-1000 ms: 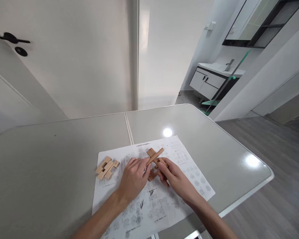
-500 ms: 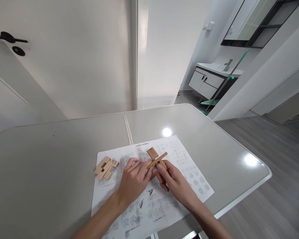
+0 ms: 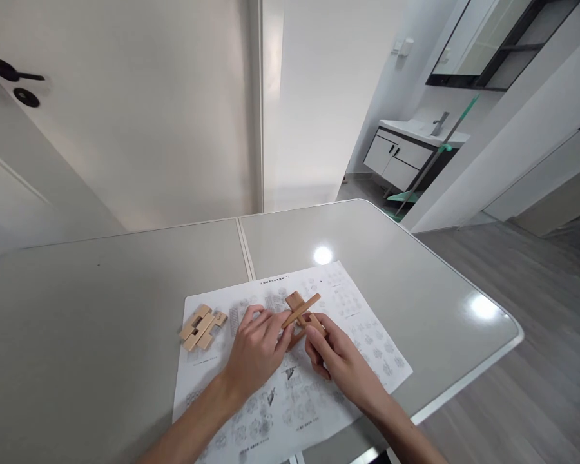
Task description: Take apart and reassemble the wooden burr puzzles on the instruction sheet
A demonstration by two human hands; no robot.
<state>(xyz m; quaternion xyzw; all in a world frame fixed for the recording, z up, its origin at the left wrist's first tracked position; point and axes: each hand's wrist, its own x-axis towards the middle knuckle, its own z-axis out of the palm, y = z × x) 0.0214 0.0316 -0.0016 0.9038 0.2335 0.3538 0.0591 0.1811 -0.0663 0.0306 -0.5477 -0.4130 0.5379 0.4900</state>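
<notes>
My left hand (image 3: 258, 341) is closed, its thumb and fingers pinching one end of a flat wooden puzzle stick (image 3: 302, 310). That stick lies slantwise across a notched wooden puzzle piece (image 3: 294, 299). Closed around the near right end of the notched piece is my right hand (image 3: 336, 351). Another bit of wood (image 3: 297, 337) shows below the stick between the hands; how it joins the rest is hidden by my fingers. All this is held just above a printed sheet (image 3: 367, 322) covered in small line drawings. Several pale wooden puzzle pieces (image 3: 203, 327) lie together left of my left hand.
The sheet rests on a grey, glossy table (image 3: 101, 335) with a seam down its middle and a rounded right corner. Beyond its far edge stands a white door (image 3: 174, 116). A sink cabinet (image 3: 406, 154) and a green-ended long-handled tool (image 3: 439, 154) are at the back right.
The flat stick has shifted slightly left and down over the notched piece, and both hands stay close together. The whole view has drifted a little.
</notes>
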